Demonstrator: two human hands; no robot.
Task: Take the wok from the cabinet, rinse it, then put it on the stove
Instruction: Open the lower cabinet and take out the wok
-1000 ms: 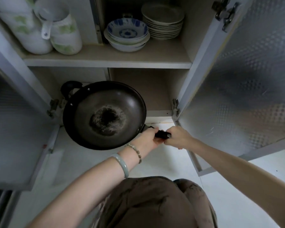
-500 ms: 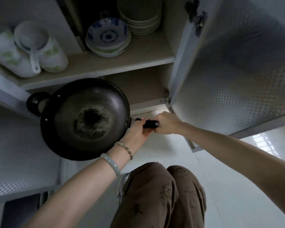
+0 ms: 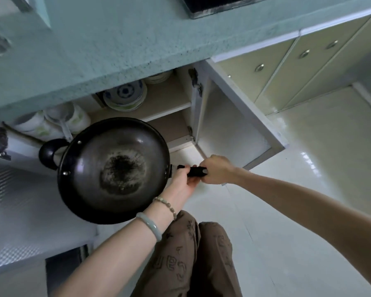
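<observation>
Teal speckled counter [image 3: 116, 50] fills the top of the view. Below its edge an open cabinet [image 3: 171, 123] shows a shelf with a stack of blue-and-white bowls [image 3: 124, 95]. White floor tiles [image 3: 298, 189] spread out to the right.

The wok [image 3: 114, 170] is out of the cabinet, held in the air in front of the lower compartment and above the floor, with its mouth facing up. It is round, dark and deep. Its inner wall is dull grey-brown, and a rough black burnt patch at the bottom is ringed by paler residue. Small rivets dot the rim. A black loop handle [image 3: 49, 154] juts from its far left side and a straight black handle [image 3: 193, 170] from its right.

Both hands hold the wok by that straight handle. The left hand [image 3: 181, 185] has its fingers curled round it close to the pan, and the right hand [image 3: 216, 170] has its fingers wrapped round the end. A pale bangle [image 3: 150, 227] and a beaded bracelet [image 3: 165, 205] sit on the left wrist, above brown patterned trousers [image 3: 191, 264].
</observation>
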